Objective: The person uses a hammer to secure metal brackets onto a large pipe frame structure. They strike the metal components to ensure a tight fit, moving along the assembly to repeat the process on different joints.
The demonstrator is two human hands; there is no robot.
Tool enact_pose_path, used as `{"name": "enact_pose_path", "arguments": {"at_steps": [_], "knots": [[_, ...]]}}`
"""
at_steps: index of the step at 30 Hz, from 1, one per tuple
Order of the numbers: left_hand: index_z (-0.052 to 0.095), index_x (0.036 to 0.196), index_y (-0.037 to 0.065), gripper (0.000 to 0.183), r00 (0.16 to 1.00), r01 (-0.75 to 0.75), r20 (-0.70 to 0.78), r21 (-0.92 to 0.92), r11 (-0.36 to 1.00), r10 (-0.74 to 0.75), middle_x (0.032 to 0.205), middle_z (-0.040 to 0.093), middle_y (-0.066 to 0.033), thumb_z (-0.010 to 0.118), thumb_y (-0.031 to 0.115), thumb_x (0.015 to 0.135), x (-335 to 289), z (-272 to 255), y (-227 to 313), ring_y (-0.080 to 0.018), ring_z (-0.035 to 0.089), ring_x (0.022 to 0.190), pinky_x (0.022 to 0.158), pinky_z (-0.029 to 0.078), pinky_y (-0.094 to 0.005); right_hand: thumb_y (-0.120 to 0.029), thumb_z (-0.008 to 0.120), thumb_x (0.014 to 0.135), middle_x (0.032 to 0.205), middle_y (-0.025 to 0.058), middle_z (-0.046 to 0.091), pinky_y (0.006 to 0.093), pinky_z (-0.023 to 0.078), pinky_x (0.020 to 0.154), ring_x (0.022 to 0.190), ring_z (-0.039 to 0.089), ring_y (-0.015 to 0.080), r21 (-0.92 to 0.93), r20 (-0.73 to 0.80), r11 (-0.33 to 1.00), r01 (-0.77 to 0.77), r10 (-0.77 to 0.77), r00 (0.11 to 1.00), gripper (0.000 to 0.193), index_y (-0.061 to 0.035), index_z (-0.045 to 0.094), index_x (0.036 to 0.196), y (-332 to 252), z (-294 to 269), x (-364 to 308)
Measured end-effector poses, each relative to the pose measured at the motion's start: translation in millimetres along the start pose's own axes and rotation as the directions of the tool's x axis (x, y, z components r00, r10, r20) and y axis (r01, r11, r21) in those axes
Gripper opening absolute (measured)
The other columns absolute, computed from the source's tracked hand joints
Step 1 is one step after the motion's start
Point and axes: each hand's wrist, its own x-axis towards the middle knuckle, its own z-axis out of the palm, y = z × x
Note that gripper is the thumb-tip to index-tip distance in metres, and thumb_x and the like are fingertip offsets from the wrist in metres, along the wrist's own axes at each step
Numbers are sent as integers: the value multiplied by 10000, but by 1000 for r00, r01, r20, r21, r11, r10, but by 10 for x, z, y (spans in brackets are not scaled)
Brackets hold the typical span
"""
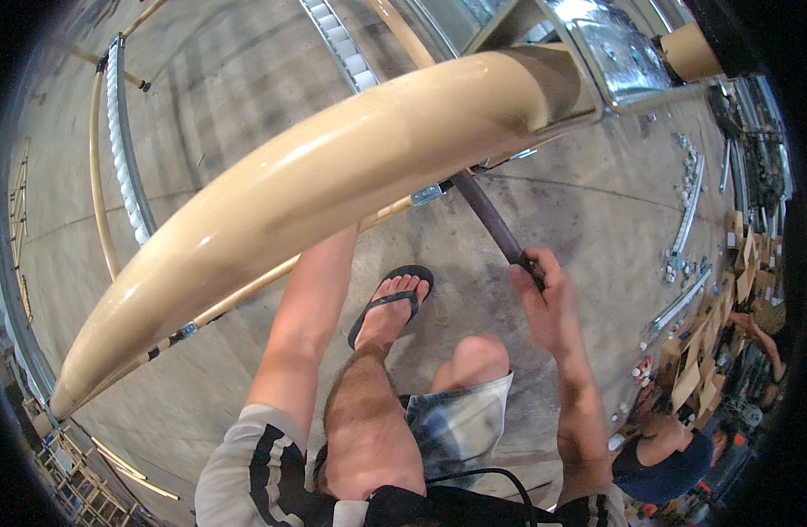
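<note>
A thick beige coated pipe [333, 167] crosses close in front of me, from lower left to upper right. Its right end meets a shiny metal bracket [614, 53]. My left forearm reaches up behind this pipe, which hides the hand and its fingers. My right hand [548, 294] is closed around the lower end of a dark, round handle [489, 215]. The handle slants up to the left, and its far end goes out of sight under the pipe. Near that end a small metal joint [427, 195] sits on a thinner beige pipe [245, 294] below the thick one.
Roller tracks with white wheels [122, 158] stand at the left, framed by beige pipes. A person in a dark blue garment [667, 465] is low at the right, beside cardboard boxes [693, 369]. Metal rails [687, 211] and small parts lie on the concrete floor [597, 193].
</note>
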Motion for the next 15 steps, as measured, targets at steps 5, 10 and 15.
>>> {"name": "enact_pose_path", "arguments": {"at_steps": [5, 10, 15], "knots": [[648, 802, 64, 127, 989, 55, 130, 101, 993, -68, 732, 607, 29, 685, 173, 855, 70, -80, 38, -79, 534, 644, 574, 434, -276, -219, 649, 935, 683, 177, 595, 380, 453, 581, 602, 593, 319, -97, -23, 993, 67, -69, 997, 244, -27, 573, 1066, -87, -32, 13], [635, 772, 57, 196, 998, 52, 46, -3, 999, -51, 677, 576, 22, 693, 213, 875, 44, 3, -37, -80, 506, 594, 524, 390, -285, -246, 641, 939, 713, 201, 604, 406, 467, 614, 660, 627, 359, -3, -12, 1000, -13, 13, 1000, 265, -35, 571, 1082, -41, -80, -3], [630, 791, 20, 158, 990, 112, 78, 98, 989, -119, 745, 608, 8, 690, 159, 838, 56, -67, 105, -87, 528, 634, 565, 436, -289, -302, 622, 945, 764, 218, 625, 459, 472, 649, 755, 637, 418, 28, 6, 999, -28, 28, 1000, 294, -47, 567, 1081, 133, -123, 2]]}}
